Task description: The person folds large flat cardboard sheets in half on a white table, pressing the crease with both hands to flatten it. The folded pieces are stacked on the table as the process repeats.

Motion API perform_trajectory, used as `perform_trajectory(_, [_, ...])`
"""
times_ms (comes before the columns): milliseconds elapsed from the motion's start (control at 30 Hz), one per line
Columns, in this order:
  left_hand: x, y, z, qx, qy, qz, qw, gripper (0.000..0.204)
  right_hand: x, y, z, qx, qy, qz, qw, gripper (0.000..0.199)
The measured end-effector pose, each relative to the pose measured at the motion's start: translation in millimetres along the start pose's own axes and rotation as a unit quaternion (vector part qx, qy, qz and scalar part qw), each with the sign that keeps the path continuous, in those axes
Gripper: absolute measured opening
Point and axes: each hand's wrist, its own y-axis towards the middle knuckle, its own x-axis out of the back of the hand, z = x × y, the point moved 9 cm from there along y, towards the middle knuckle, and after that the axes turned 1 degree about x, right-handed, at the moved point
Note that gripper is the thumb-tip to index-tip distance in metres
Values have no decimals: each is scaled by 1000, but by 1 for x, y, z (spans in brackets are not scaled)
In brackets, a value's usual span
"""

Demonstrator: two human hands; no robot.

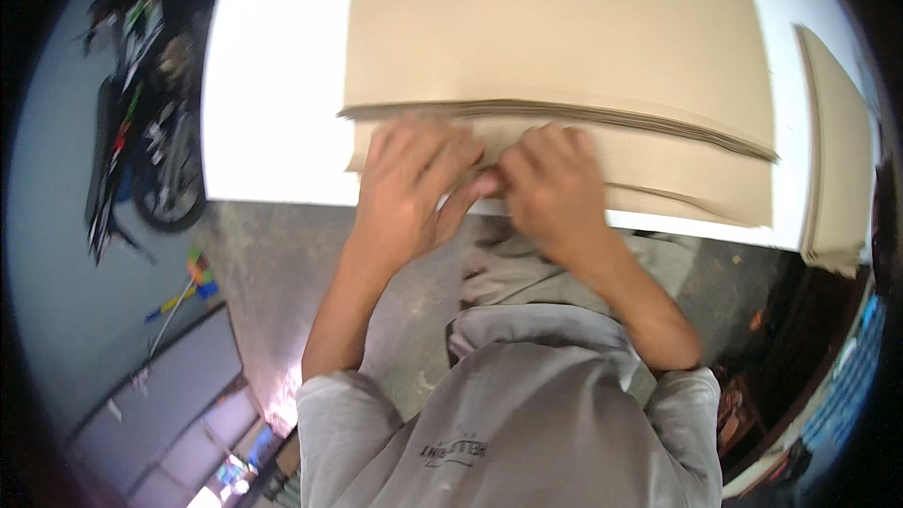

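A stack of large brown paper or cardboard sheets [555, 28] lies on the white table, its layered near edge facing me. Nearer to me, a brown sheet [677, 174] sticks out from under the stack's edge, close to the front of the table. My left hand [411, 183] is curled over this sheet's near edge, thumb pointing inward. Close beside it, my right hand [555, 186] bends its fingers over the same edge. Both hands are closed and slightly blurred by motion, with their thumbs almost meeting. The sheet's part beneath the fingers is hidden.
Another narrow stack of brown sheets [832, 150] lies at the right end of the white table [273, 75]. A motorcycle [155, 132] stands by the wall to the left. A long-handled tool with a colourful head [199, 273] leans below it. Dark shelving [800, 357] is at my right.
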Motion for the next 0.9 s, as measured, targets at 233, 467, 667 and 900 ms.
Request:
perform_trajectory(233, [-27,1,-15,-5,6,29,1000,22,132,-98,-89,-52,-148,-26,987,23])
perform_trajectory(467, [-89,43,-99,-53,-93,43,993,27,170,-134,-137,-94,-138,-67,984,21])
perform_trajectory(667, [-162,84,-163,-47,-73,107,990,34,167,-113,-163,-203,-91,56,973,21])
perform_trajectory(900, [-164,98,-152,-3,-17,84,996,89,190,-102,-169,-249,-198,49,947,62])
